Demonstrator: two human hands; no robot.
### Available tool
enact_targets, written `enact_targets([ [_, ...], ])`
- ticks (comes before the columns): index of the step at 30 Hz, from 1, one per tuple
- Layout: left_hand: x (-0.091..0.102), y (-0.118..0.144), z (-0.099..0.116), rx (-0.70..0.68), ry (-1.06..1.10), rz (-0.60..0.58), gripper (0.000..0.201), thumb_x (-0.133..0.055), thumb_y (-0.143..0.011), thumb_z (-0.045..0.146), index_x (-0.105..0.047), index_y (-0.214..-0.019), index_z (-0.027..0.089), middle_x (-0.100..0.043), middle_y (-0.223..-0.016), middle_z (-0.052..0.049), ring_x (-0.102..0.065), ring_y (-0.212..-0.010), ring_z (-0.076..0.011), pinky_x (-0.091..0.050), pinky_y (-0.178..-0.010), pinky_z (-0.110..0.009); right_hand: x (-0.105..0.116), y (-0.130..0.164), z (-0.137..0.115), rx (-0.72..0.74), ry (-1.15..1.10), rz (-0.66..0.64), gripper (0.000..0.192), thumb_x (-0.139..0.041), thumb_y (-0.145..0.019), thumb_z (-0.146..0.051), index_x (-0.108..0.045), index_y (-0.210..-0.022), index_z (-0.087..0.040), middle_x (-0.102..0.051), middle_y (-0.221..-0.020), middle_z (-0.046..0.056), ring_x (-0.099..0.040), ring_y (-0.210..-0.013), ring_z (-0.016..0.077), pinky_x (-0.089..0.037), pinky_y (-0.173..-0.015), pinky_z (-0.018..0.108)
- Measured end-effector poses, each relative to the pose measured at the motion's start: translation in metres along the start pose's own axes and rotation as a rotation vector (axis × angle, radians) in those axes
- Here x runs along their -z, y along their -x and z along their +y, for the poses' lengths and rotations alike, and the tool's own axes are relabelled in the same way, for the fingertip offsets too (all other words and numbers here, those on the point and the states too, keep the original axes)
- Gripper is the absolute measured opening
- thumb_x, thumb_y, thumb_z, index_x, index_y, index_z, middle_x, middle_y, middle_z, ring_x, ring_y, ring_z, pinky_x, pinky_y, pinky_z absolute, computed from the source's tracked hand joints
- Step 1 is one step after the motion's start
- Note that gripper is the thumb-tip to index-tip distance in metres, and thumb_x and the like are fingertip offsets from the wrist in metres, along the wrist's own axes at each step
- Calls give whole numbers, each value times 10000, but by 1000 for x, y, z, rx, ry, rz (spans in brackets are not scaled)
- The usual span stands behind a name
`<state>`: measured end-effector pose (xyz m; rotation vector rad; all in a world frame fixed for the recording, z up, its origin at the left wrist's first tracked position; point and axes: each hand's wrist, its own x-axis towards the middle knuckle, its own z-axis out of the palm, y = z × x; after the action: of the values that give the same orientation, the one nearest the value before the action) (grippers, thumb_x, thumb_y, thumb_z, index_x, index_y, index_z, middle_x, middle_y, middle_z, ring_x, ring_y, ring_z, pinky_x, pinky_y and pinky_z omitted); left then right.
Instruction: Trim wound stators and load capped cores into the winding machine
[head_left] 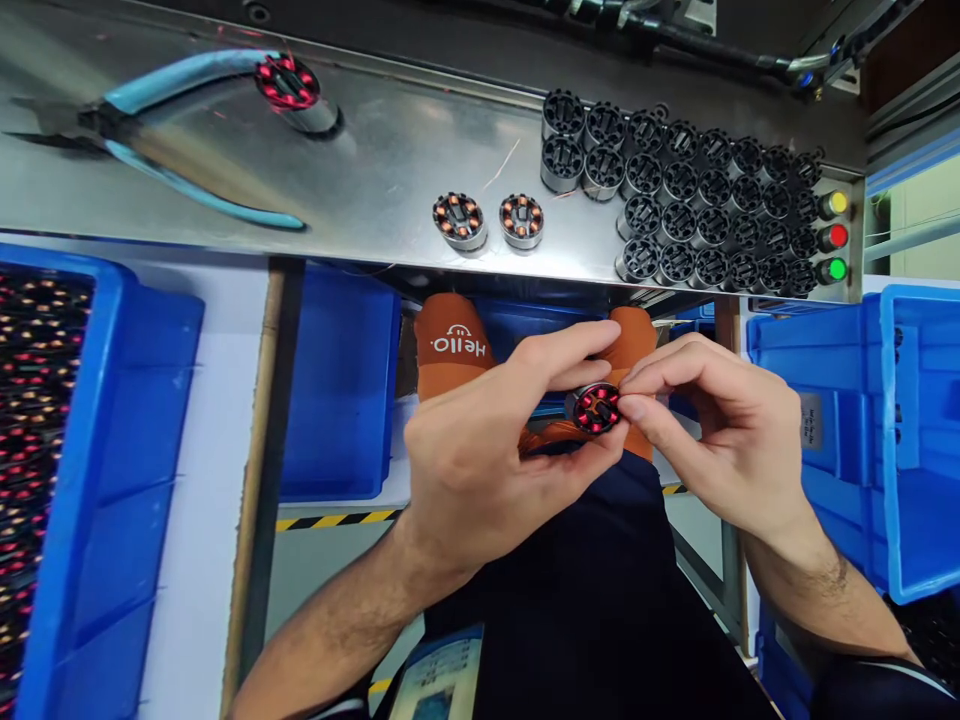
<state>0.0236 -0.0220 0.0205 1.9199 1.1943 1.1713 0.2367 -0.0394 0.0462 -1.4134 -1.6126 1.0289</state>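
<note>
Below the front edge of the steel desk (375, 180), both hands pinch one small red-wound motor core (598, 408), left hand (480, 450) cupping it, right hand (720, 430) fingertips closed on its rim, blue bins (922, 440) flanking closely.

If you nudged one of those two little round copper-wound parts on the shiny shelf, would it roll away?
Probably not while flat. The two short round copper-wound metal cores lie on their flat faces on the steel shelf, so a nudge would likely make one slide on the smooth metal. Tipped onto its edge, it could roll. It looks solid metal, so probably heavy for its size, and the thin windings seem scratchable.
</note>
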Motion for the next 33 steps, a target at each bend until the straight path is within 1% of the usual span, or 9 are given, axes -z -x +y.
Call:
enact_targets([
  [7,2,0,-7,-89,63,-67,641,-897,-992,190,-704,-1579,359,-885,-1419,33,-926,-1065,-209,-776,-997,-303,0,2,0,-135,-143,-10,153,-966,-1037,-337,-830,-1079,-279,-797,-973,5,-758,-822,183,-692,-773,307],
  [9,3,0,-8,-118,48,-37,585,-911,-985,205,-736,-1527,338,-893,-1400,23,-928,-1012,-199,-775,-972,-281,-2,2,-1,-178,-212,2,164,-981,-1022,-326,-831,-1061,-272,-799,-948,-5,-756,-784,164,-684,-727,273],
  [12,1,-1,-7,-143,44,30,384,-952,-948,225,-809,-1295,303,-935,-1164,45,-919,-914,-183,-777,-888,-265,-7,1,-2,-237,-345,21,165,-998,-1004,-294,-837,-1028,-266,-799,-907,-17,-762,-763,145,-681,-704,237],
  [14,0,-1,-6,-153,33,55,251,-936,-959,199,-812,-1156,292,-927,-1038,61,-911,-886,-175,-772,-842,-258,-12,1,1,-280,-484,51,132,-977,-1030,-301,-849,-1011,-270,-798,-876,-28,-773,-763,129,-690,-732,217],
  [17,0,-1,-7,-129,-11,87,161,-882,-1009,178,-810,-1107,284,-925,-1033,47,-914,-923,-175,-767,-883,-259,-20,6,8,-348,-711,38,61,-945,-1067,-318,-899,-1104,-301,-846,-940,-27,-812,-825,112,-712,-829,205],
  [20,2,1,-12,-201,-57,117,164,-904,-997,202,-823,-1129,257,-934,-1064,25,-917,-936,-181,-772,-920,-257,-27,11,13,-390,-813,-23,196,-963,-1048,-280,-931,-1230,-344,-895,-1098,-13,-856,-982,114,-714,-942,200],
  [23,4,3,-15,-268,-140,118,207,-940,-971,192,-832,-1144,229,-938,-1078,1,-920,-926,-200,-784,-967,-288,-32,14,16,-370,-800,-1,156,-949,-1056,-258,-956,-1175,-358,-894,-1131,-12,-856,-1045,116,-707,-965,194],
  [27,5,6,-13,-297,-207,87,174,-913,-1003,175,-836,-1149,231,-936,-1097,5,-921,-934,-208,-784,-1038,-338,-35,12,16,-340,-754,13,160,-910,-1081,-215,-958,-1145,-353,-880,-1095,-6,-831,-996,122,-715,-920,223],
  [33,11,5,-14,-278,-139,47,248,-926,-996,188,-807,-1206,245,-924,-1123,15,-899,-959,-158,-749,-981,-243,-17,-3,13,-178,-557,-88,127,-909,-1055,-153,-914,-1068,-279,-787,-1012,-2,-764,-912,125,-670,-818,228],
])
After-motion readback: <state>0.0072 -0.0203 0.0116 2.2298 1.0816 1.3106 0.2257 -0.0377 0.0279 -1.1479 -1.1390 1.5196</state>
